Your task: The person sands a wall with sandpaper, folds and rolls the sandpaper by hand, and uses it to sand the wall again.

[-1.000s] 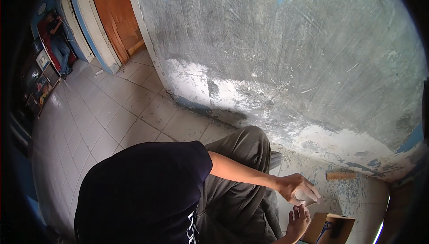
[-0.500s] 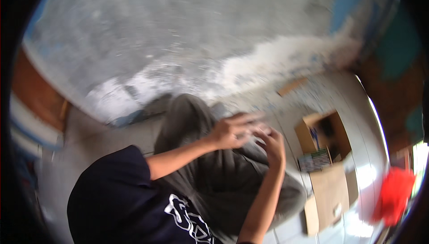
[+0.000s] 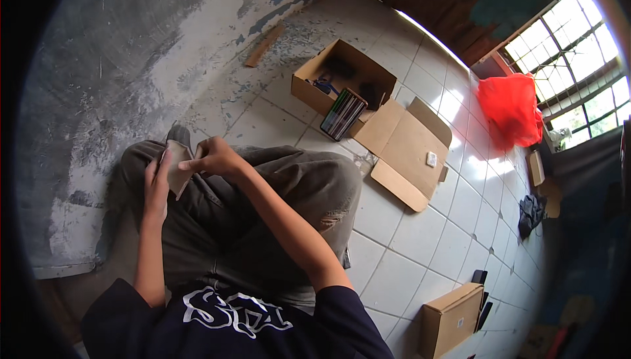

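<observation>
A small, bent tan-grey sheet (image 3: 177, 168), possibly sandpaper, stands upright between my two hands above my crossed legs. My left hand (image 3: 156, 185) supports it from the left side, fingers pointing up and closed along its edge. On the opposite side my right hand (image 3: 213, 158) pinches the sheet between thumb and fingers. Part of the left fingers is hidden behind the sheet. Beneath both hands are my dark grey trousers (image 3: 263, 188), torn at one knee.
At left rises a grey wall (image 3: 118, 76) with peeling paint. An open cardboard box (image 3: 314, 93) stands ahead, a flat striped stack (image 3: 344, 114) against it. Unfolded cardboard (image 3: 407, 145), a red plastic bag (image 3: 513, 106) and a closed carton (image 3: 453, 316) lie rightward on white tiles (image 3: 394, 254).
The view has swung right, bringing the window and more floor in. My hands, blurred close together before, now show clearly with the sheet between them.
</observation>
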`<control>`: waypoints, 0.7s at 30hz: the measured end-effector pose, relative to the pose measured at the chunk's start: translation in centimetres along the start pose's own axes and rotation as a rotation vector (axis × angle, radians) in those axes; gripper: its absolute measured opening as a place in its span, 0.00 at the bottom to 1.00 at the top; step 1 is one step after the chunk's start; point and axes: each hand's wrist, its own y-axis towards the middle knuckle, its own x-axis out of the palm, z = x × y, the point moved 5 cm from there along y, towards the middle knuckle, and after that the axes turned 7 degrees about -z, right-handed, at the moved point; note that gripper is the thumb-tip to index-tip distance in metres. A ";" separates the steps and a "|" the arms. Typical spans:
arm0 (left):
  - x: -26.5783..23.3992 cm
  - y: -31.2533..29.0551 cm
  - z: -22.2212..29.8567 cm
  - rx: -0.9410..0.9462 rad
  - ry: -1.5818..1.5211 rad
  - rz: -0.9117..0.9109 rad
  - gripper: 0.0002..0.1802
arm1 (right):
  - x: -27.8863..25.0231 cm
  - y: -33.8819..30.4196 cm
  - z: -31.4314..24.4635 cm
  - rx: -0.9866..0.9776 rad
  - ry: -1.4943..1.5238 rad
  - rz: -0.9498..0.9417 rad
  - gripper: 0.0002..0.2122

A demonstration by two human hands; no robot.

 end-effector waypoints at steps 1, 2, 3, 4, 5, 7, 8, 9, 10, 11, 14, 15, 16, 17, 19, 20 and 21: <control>0.1 -0.5 0.0 -0.016 -0.087 -0.003 0.15 | 0.4 -0.2 0.0 0.000 0.001 -0.023 0.18; -0.1 -0.8 0.1 -0.028 -0.173 0.002 0.14 | 0.9 -0.1 0.0 -0.003 -0.001 -0.052 0.18; -0.5 -1.1 0.2 -0.026 -0.179 0.005 0.14 | 1.4 -0.1 0.0 -0.002 -0.008 -0.056 0.18; -0.7 -1.3 0.3 -0.049 -0.082 -0.049 0.13 | 1.9 -0.2 -0.1 -0.035 -0.046 -0.057 0.18; -0.8 -1.5 0.3 -0.074 0.013 -0.098 0.12 | 2.6 -0.3 0.0 -0.067 -0.085 -0.064 0.17; -1.1 -2.0 1.6 -0.025 -0.037 -0.017 0.08 | 3.4 -0.6 0.3 -0.074 -0.113 -0.030 0.17; -1.6 -1.9 1.6 -0.044 -0.002 -0.107 0.07 | 3.8 -1.1 -0.3 -0.121 -0.206 -0.007 0.18; -1.6 -1.9 1.5 -0.063 0.033 -0.199 0.06 | 4.1 -1.6 -1.0 -0.168 -0.299 0.016 0.19; -1.7 -1.9 1.6 -0.056 0.014 -0.196 0.05 | 4.4 -2.0 -1.1 -0.118 -0.305 0.051 0.21; -1.6 -2.0 1.5 -0.057 0.006 -0.195 0.05 | 4.6 -2.5 -1.6 -0.112 -0.311 0.050 0.21; -1.4 -2.0 1.3 -0.047 -0.032 -0.146 0.04 | 4.1 -4.2 -2.2 -0.097 -0.378 0.151 0.19; -1.3 -1.9 1.3 -0.036 -0.037 -0.143 0.04 | 4.0 -4.8 -2.1 -0.142 -0.325 0.148 0.17; -1.1 -1.8 1.3 -0.025 -0.043 -0.142 0.04 | 3.8 -5.4 -2.2 -0.186 -0.271 0.145 0.16; -0.9 -1.7 1.1 -0.025 -0.055 -0.151 0.04 | 3.6 -5.8 -2.5 -0.179 -0.282 0.152 0.16; -0.4 -1.7 0.1 -0.086 -0.057 -0.238 0.08 | 3.6 -6.6 -2.1 0.029 -0.214 0.110 0.12; -0.3 -1.7 0.1 -0.060 -0.026 -0.234 0.07 | 3.7 -6.9 -1.9 0.012 -0.245 0.220 0.11; -0.1 -2.0 0.3 -0.054 -0.035 -0.246 0.07 | 4.0 -7.2 -2.2 -0.001 -0.240 0.289 0.10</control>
